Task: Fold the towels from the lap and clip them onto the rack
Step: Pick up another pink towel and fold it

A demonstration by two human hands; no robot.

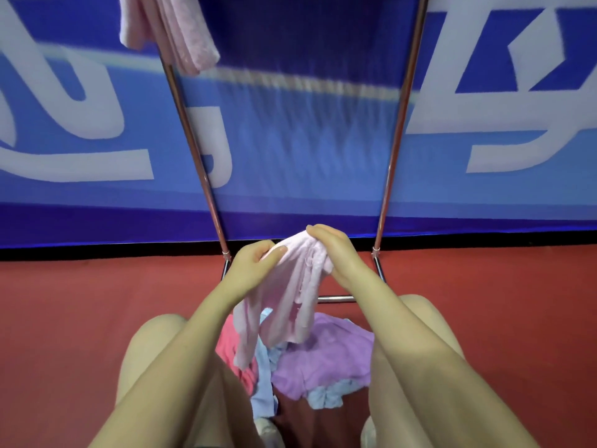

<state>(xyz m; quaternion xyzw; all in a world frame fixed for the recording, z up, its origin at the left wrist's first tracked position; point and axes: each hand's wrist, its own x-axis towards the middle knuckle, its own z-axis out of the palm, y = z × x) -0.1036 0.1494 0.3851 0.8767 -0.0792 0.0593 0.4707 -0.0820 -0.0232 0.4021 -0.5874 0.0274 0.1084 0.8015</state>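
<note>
We hold a pale pink towel point(290, 286) bunched above our lap, its top edge pinched by our left hand point(255, 263) and gripped by our right hand point(332, 250), close together. Below it lie purple point(326, 354), blue point(265, 383) and red point(232, 350) towels. Ahead stands the metal rack point(193, 140), another pink towel point(181, 30) hanging at its top.

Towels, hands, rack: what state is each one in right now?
Pale pink towel: lifted off the lap, bunched, unfolded.
Left hand: grips its top edge.
Right hand: grips its top edge.
Purple towel: crumpled on the lap.
Light blue towel: crumpled on the lap.
Red towel: partly buried.
Pink towel on the rack: hanging.
Rack: upright.
</note>
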